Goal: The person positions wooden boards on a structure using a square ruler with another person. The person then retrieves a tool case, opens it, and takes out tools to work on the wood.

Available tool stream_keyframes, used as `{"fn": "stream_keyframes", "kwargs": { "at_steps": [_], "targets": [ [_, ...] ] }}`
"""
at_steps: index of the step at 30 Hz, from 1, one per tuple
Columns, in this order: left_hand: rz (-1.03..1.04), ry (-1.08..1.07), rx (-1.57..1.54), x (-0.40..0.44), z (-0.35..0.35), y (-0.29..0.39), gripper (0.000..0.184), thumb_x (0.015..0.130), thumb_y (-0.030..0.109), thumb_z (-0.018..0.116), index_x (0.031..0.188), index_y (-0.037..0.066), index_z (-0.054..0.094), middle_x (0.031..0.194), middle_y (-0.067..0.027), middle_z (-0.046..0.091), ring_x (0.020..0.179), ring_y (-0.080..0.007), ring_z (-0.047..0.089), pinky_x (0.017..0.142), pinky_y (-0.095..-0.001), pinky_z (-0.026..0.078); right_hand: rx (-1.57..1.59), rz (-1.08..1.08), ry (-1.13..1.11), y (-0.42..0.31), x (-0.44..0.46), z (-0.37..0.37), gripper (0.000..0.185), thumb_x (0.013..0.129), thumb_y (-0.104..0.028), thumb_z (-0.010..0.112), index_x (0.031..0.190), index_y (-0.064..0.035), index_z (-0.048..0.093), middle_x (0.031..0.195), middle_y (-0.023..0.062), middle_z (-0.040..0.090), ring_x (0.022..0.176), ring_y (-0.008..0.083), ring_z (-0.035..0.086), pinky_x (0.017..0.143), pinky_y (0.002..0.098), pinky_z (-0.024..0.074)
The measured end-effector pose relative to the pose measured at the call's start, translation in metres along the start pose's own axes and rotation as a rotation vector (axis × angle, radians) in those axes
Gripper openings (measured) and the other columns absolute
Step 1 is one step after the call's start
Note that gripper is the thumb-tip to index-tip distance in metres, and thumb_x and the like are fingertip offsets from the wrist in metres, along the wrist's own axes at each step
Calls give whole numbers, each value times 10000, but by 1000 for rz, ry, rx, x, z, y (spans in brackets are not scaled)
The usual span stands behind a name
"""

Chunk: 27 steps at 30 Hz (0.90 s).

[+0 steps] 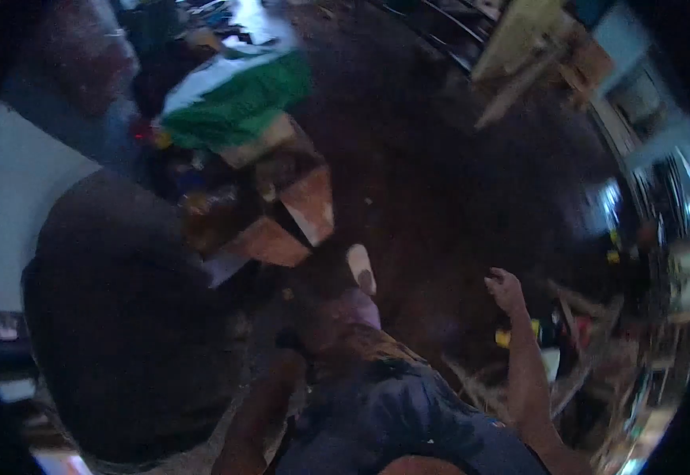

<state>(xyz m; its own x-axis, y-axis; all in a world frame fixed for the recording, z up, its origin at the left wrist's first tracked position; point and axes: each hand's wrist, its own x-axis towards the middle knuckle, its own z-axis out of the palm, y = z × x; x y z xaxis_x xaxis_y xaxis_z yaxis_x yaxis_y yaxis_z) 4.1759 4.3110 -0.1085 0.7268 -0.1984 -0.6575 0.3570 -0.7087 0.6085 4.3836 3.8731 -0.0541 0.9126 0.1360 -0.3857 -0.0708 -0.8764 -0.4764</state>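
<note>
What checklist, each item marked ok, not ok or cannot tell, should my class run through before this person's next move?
1. Right hand free: ok; nothing shows in it.
2. Left hand free: cannot tell; shadow and blur hide what lies beyond the left forearm.
3. Right hand apart from the green and white bundle: ok; they show well apart.
4. Contents of the bundle known: cannot tell; only its outside shows.
5. View sharp enough to judge fine detail: not ok; the picture is dim and blurred.
</note>
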Motion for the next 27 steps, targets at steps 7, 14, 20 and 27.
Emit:
{"fn": "stream_keyframes", "kwargs": {
  "at_steps": [7,14,20,27],
  "targets": [
    [215,88,-428,-31,-257,142,581,891,442,689,1271,7,616,1157,-174,681,1032,-298,670,895,-399,531,-311,-49,-322,-76,206,9,508,888,-283,702,1303,-5,608,1104,181,712,1039,307,687,892,390,546],
    [802,673,-378,-111,-430,169,637,818,489,751,1167,-34,649,878,-141,711,719,-245,702,629,-355,564,236,260,-710,10,352,-5,460,869,-249,743,1233,12,640,1005,127,731,810,226,709,721,353,582],
    [40,1267,-386,-86,-511,177,505,827,345,723,1173,-13,637,932,-120,697,788,-183,678,705,-334,546,-319,46,-750,-50,604,-49,444,851,-198,716,1225,23,628,1055,181,713,891,301,703,777,432,572],
    [-577,1145,-268,-18,-615,149,429,867,267,698,1188,-9,627,1005,-124,689,945,-218,673,859,-348,517,-557,-1013,-333,-428,815,-70,391,869,-290,677,1119,10,654,1035,216,682,932,377,664,786,477,531]
  ]
}}
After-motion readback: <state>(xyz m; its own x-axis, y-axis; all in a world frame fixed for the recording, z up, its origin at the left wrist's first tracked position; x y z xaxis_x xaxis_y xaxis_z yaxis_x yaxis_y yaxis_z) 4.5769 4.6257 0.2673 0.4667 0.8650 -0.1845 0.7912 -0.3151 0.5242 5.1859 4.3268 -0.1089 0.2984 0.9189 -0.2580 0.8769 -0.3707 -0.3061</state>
